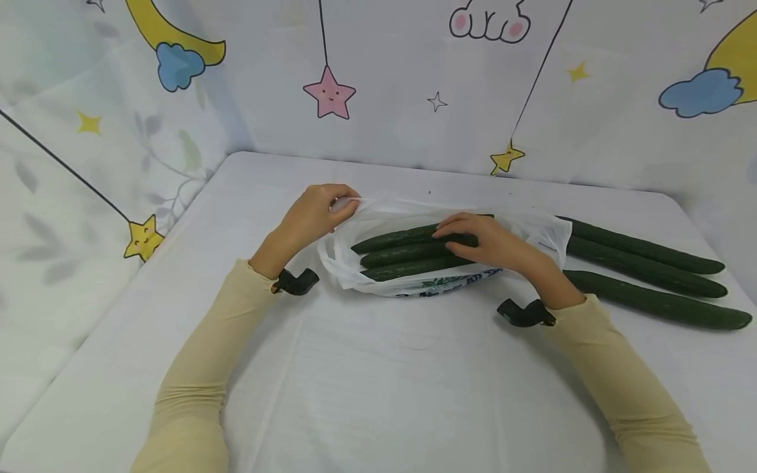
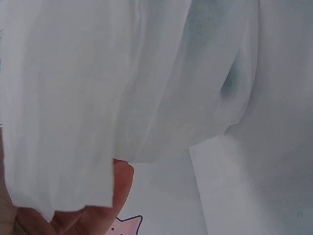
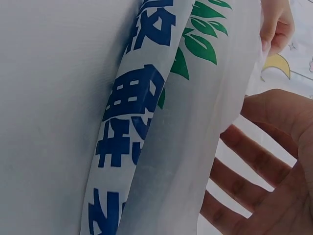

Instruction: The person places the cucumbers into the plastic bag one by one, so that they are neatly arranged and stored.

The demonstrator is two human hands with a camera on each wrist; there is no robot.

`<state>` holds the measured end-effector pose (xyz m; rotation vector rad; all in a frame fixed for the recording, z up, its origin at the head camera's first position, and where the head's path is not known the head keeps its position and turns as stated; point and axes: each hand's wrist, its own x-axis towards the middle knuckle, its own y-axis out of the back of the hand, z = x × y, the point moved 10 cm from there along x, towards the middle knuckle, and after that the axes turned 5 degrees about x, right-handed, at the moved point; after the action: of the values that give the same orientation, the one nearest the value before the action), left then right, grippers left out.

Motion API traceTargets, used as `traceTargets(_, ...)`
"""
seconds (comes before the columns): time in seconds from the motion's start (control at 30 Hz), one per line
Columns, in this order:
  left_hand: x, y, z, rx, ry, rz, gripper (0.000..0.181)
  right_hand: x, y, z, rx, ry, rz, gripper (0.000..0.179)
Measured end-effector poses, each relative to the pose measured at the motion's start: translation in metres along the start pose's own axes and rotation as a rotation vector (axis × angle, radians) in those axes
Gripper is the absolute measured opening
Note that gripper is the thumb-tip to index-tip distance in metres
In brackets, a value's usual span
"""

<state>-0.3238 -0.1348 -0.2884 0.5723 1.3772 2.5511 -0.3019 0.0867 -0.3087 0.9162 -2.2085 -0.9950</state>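
Observation:
A white plastic bag [image 1: 393, 289] lies on its side, its mouth facing left, with green leaves and blue lettering [image 3: 132, 98] printed on its near side. Inside it, three long cucumbers [image 1: 393, 240] lie side by side. My left hand [image 1: 316, 213] pinches the bag's far rim at the mouth; in the left wrist view the white film covers most of its fingers [image 2: 124, 183]. Reaching over the bag's near side, my right hand [image 1: 485, 242] rests its spread, slightly bent fingers on the cucumbers. The right wrist view has these fingers [image 3: 249, 152] partly behind the bag's edge.
Three more cucumbers lie to the right on the white-covered table [image 1: 408, 387]: two close together [image 1: 647, 246] at the back and one [image 1: 662, 303] nearer, their left ends behind the bag or right forearm. A patterned cloth [image 1: 390, 79] hangs behind the table.

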Motion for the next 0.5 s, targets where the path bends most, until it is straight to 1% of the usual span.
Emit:
traceTargets(0.1,0.0,0.0,-0.001,0.001,0.001,-0.001,0.025,-0.005,0.002,-0.001,-0.003,0.001,0.009,0.027)
traceTargets(0.3,0.0,0.0,0.0,0.002,-0.006,0.004,0.024,-0.012,0.005,0.002,0.013,-0.051,0.013,0.026)
traceTargets(0.5,-0.001,-0.001,0.001,-0.003,-0.006,-0.008,0.024,-0.018,0.011,0.0,-0.002,-0.035,0.036,0.027)
